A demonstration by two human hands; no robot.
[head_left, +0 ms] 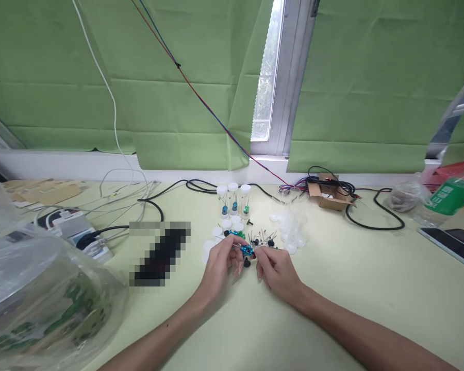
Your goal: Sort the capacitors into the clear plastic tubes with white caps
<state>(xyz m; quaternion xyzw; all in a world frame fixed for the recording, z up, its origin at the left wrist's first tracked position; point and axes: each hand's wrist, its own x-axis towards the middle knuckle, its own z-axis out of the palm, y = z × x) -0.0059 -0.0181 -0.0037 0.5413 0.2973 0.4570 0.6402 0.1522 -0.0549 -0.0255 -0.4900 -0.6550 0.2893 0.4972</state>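
Between my hands is a small shiny blue part point(247, 250), with what look like thin metal leads beside it. My left hand point(221, 262) has its thumb and index finger closed on the blue part from the left. My right hand point(279, 269) pinches at its right side; what those fingertips hold is too small to make out. Just beyond lies a loose pile of black parts with wire legs point(269, 242), along with small green parts point(241, 234). Behind it stand three clear vials with white caps point(233, 201), containing blue or green pieces.
Clear empty vials point(293, 229) are heaped right of the pile, and white caps point(216, 232) lie to its left. Farther out are a plastic bag point(54, 304), a power strip point(77, 232), a cardboard box point(330, 196), black cable point(375, 226), a bottle point(450, 198) and a phone point(450, 247).
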